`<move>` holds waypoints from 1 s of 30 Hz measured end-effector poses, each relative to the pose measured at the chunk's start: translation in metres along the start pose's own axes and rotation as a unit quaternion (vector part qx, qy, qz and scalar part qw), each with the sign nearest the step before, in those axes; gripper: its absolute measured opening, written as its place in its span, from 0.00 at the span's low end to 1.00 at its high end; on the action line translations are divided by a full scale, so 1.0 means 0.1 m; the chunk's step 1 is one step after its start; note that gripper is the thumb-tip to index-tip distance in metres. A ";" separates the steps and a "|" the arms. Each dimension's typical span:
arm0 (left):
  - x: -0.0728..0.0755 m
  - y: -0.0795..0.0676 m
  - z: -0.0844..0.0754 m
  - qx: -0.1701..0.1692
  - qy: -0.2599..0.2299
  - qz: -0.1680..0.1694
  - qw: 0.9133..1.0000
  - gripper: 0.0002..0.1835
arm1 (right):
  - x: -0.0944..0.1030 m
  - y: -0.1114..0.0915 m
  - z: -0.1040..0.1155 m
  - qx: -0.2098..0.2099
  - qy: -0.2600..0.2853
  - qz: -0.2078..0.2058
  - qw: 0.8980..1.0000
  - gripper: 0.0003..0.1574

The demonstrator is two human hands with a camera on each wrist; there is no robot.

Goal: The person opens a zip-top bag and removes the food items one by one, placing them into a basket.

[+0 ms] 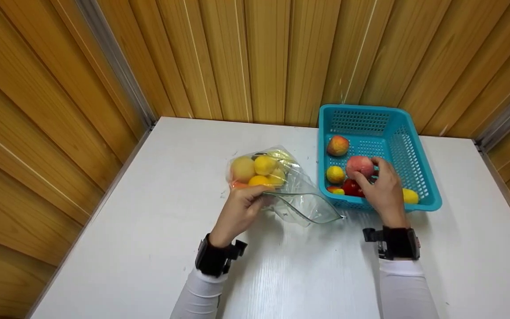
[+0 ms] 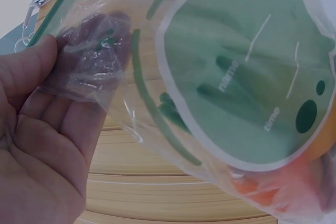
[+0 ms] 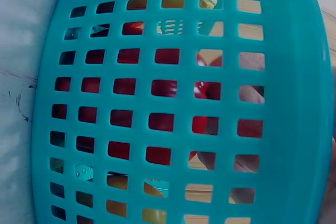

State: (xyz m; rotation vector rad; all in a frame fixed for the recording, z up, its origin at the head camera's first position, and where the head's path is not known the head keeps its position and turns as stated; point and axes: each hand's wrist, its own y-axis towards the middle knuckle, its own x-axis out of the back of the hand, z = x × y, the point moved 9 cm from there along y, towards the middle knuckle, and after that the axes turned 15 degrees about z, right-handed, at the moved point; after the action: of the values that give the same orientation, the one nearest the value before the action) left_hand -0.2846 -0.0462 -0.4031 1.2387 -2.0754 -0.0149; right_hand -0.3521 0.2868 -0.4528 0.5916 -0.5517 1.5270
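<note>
My left hand (image 1: 237,215) pinches the zip edge of a clear resealable bag (image 1: 310,204) between thumb and fingers. The bag's mouth gapes toward the right, and several yellow and orange fruits (image 1: 264,165) fill its far end. A green printed label (image 2: 210,77) on the bag shows large in the left wrist view. Over at the blue-green basket (image 1: 432,195), my right hand (image 1: 385,188) grips a pink peach (image 1: 358,166) between thumb and fingers, above a dark red fruit (image 1: 351,188). In the right wrist view the perforated basket wall (image 3: 283,103) hides most of that hand.
Inside the basket also lie a red-yellow fruit (image 1: 338,145), a small yellow fruit (image 1: 335,174) and a yellow fruit (image 1: 410,196) at the near right corner. The white table (image 1: 148,248) meets wood-patterned walls (image 1: 264,57) at the back and sides.
</note>
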 end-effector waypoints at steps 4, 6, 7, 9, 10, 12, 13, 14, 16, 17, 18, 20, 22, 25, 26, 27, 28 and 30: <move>0.00 0.00 0.00 0.000 -0.004 0.001 1.000 0.11 | 0.00 0.00 0.01 0.000 -0.003 0.005 1.000 0.41; 0.00 0.01 -0.01 0.000 -0.003 0.001 1.000 0.11 | 0.00 -0.01 0.02 0.000 -0.006 0.007 1.000 0.41; 0.00 0.01 -0.01 -0.001 -0.002 0.001 1.000 0.11 | 0.00 -0.01 0.02 0.002 -0.004 0.006 1.000 0.40; 0.00 0.01 -0.01 -0.002 -0.001 0.001 1.000 0.11 | 0.01 -0.03 0.04 0.013 -0.005 0.002 1.000 0.38; 0.00 0.01 -0.01 -0.002 0.000 0.001 1.000 0.11 | 0.02 -0.04 0.05 0.018 -0.006 0.001 1.000 0.37; 0.00 0.01 -0.01 -0.004 0.002 0.001 1.000 0.11 | 0.03 -0.06 0.09 0.031 -0.004 -0.004 0.999 0.36; 0.00 0.02 -0.01 -0.005 0.002 0.002 1.000 0.11 | 0.04 -0.07 0.11 0.038 -0.003 -0.008 0.999 0.35; 0.00 0.02 -0.01 -0.005 0.004 0.002 1.000 0.11 | 0.05 -0.09 0.13 0.044 -0.003 -0.010 0.999 0.35; 0.00 0.01 -0.01 -0.007 0.007 0.001 1.000 0.11 | 0.07 -0.12 0.20 0.057 -0.001 -0.017 0.998 0.33; 0.00 0.01 -0.01 -0.007 0.007 0.001 1.000 0.11 | 0.09 -0.15 0.24 0.065 0.000 -0.024 0.998 0.32; 0.00 0.01 -0.01 -0.007 0.007 0.001 1.000 0.11 | 0.11 -0.17 0.29 0.074 0.001 -0.031 0.997 0.31; 0.00 0.01 -0.01 -0.006 0.006 0.000 1.000 0.11 | 0.15 -0.23 0.38 0.092 0.002 -0.047 0.995 0.29; 0.00 0.01 -0.01 -0.005 0.001 0.001 1.000 0.11 | 0.19 -0.30 0.47 0.113 0.005 -0.062 0.992 0.28; 0.00 0.01 0.00 -0.006 -0.003 0.001 1.000 0.11 | 0.24 -0.38 0.60 0.147 0.015 -0.080 0.986 0.27; 0.00 0.01 0.00 -0.006 -0.004 0.001 1.000 0.11 | 0.25 -0.41 0.65 0.158 0.019 -0.083 0.984 0.27; 0.00 0.01 0.00 -0.008 -0.004 0.001 1.000 0.11 | 0.26 -0.44 0.69 0.171 0.024 -0.085 0.981 0.27; 0.00 0.01 0.00 -0.008 -0.004 0.000 1.000 0.11 | 0.26 -0.47 0.74 0.185 0.027 -0.086 0.979 0.27; 0.00 0.01 -0.01 -0.010 -0.004 0.000 1.000 0.11 | 0.27 -0.53 0.84 0.214 0.033 -0.087 0.972 0.26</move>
State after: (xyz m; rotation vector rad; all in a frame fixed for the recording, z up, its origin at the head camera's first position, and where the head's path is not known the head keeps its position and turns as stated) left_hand -0.2849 -0.0456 -0.4021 1.2292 -2.0764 -0.0409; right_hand -0.2964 0.2533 -0.3728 0.8913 -0.1094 1.4989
